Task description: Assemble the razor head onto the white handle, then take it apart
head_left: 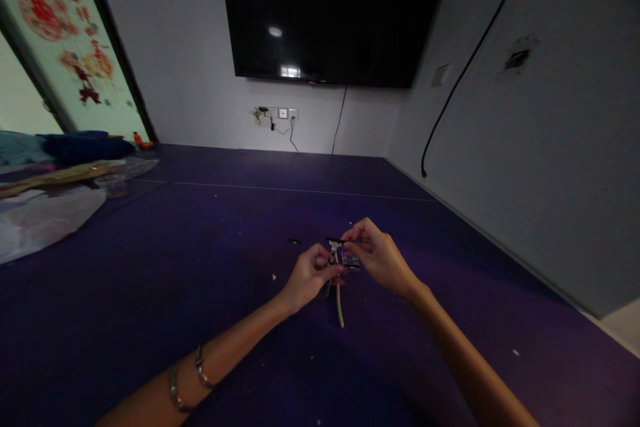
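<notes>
Near the middle of the view, my left hand point(313, 277) is closed around the silver neck of what looks like a razor point(334, 251), its T-shaped head turned up. My right hand point(375, 253) pinches the right end of the black bar point(336, 240) across that head. A pale curved handle point(340, 310) extends below my left fingers; whether it belongs to the same piece is unclear. Behind the hands lies a small clear pack point(351, 260) with dark strips, partly covered by my right fingers. A small black piece point(295, 241) rests on the purple surface to the left.
The purple surface point(225, 333) has small scraps on it. Plastic sheets point(55, 217) and dark blue cloth point(90, 145) lie at the left. A television point(325, 13) hangs above sockets point(283, 113) on the wall. A black cable point(463, 73) dangles at the right.
</notes>
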A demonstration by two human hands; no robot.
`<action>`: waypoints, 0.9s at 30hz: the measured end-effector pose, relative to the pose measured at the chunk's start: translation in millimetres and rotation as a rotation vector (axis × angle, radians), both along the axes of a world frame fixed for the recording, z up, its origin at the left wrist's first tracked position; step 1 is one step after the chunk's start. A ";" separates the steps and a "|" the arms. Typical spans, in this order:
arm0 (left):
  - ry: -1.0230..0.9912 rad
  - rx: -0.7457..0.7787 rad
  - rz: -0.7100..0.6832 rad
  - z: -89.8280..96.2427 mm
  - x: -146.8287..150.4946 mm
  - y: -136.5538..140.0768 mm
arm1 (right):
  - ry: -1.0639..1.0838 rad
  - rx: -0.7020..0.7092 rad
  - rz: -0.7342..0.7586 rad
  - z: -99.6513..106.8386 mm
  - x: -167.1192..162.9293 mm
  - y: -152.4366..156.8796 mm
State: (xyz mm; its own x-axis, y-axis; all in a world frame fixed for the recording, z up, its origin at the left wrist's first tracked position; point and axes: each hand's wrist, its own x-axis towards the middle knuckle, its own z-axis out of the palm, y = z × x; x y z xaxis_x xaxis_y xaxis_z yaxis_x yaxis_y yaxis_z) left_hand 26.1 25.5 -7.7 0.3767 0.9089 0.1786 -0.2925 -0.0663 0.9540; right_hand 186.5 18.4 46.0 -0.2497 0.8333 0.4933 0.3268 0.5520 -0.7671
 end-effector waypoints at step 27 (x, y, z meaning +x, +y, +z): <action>0.031 -0.044 0.196 1.0 -8.5 15.3 | -0.392 -0.226 0.102 -34.6 -28.7 1.4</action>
